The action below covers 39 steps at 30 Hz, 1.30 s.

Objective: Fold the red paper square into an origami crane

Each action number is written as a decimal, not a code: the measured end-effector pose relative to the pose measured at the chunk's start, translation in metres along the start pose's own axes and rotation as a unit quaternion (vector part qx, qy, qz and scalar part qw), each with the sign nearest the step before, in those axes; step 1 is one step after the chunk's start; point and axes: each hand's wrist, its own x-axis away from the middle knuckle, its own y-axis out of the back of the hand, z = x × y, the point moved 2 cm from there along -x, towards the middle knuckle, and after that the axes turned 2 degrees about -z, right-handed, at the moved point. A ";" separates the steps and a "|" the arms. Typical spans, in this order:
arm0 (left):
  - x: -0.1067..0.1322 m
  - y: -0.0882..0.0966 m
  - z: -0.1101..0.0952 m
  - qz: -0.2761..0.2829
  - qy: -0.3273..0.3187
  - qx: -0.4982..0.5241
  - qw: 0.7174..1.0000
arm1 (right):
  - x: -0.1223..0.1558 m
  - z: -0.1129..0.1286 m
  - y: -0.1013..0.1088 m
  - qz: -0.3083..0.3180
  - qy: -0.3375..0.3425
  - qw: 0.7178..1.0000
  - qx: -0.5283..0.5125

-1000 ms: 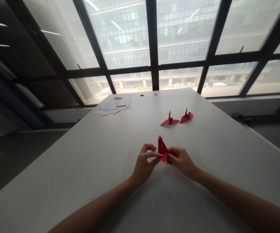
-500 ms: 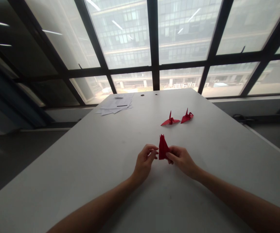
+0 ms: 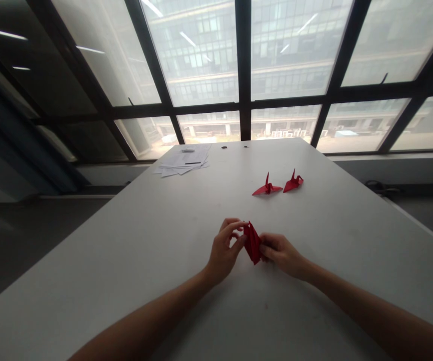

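Note:
Both my hands meet over the middle of a white table [image 3: 134, 240] around a small folded piece of red paper [image 3: 253, 243]. My left hand [image 3: 226, 250] pinches its upper left edge with thumb and forefinger. My right hand [image 3: 282, 253] grips its right side with closed fingers. The paper leans to the left between them, just above the tabletop. Two finished red paper cranes, the left crane [image 3: 266, 187] and the right crane [image 3: 293, 182], stand farther back on the table.
A loose stack of white sheets [image 3: 184, 161] lies near the table's far left edge. Two small dark holes [image 3: 234, 147] sit at the far edge. Large windows with dark frames [image 3: 242, 70] rise behind the table.
The red paper has gone from standing upright with its points up to leaning left and lower. My left hand let go briefly, then pinched it again at the top.

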 end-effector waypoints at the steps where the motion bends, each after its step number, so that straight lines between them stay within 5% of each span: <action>1: 0.000 0.000 0.000 -0.002 -0.002 0.005 1.000 | 0.000 0.000 0.000 0.002 -0.002 1.000 0.002; 18: 0.001 0.003 -0.005 -0.050 -0.064 -0.128 0.988 | -0.001 -0.002 0.004 -0.056 -0.003 0.998 -0.032; 39: 0.000 -0.001 0.000 -0.061 0.088 0.035 0.994 | 0.000 0.004 0.002 -0.085 0.001 0.996 0.024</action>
